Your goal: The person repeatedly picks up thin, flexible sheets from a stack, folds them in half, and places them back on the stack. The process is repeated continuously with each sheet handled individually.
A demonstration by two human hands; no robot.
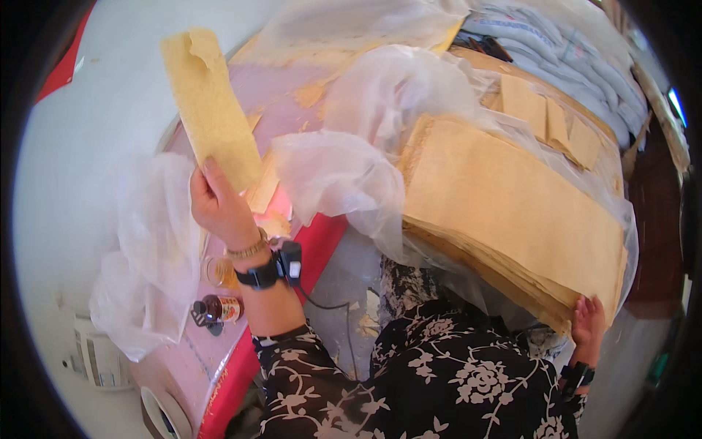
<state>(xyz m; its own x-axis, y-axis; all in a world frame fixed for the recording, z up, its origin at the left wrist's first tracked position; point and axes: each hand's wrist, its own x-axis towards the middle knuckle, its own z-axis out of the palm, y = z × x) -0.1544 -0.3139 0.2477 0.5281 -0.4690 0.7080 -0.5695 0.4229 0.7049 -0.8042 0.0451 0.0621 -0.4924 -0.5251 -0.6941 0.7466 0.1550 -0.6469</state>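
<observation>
**One long, narrow tan strip [208, 110] held to the left of a thick stack of large tan rectangular sheets [512, 205]**

A person in a black garment patterned with white flowers [468, 380] is seated or standing close before the stack, both forearms reaching forward. The bare left hand [219, 206], well to the left of the stack, grips the strip by its near end, thumb laid on the upper face; a ragged, torn-looking patch marks the far end. The bare right hand [587, 322] is at the stack's near right corner, fingers against the edge; whether it pinches a sheet there cannot be told.

Crumpled, translucent plastic sheeting [347, 164] billows just beside the stack's left side. Several small tan rectangular pieces [541, 113] lie just beyond the stack, with bulky grey sacks [548, 47] piled farther behind.

Left of the stack extends a pink-topped table with a red side [194, 366]. Toward its near end, well apart from the stack, are a dark brown bottle with a black cap and a coloured label [223, 309] and a clear glass jar with amber contents [221, 272]. A loose, clear plastic bag [150, 249] hangs in folds farther left of the stack. A gold-coloured bracelet [248, 247] and a black strapped device [262, 274] circle the left wrist.
</observation>
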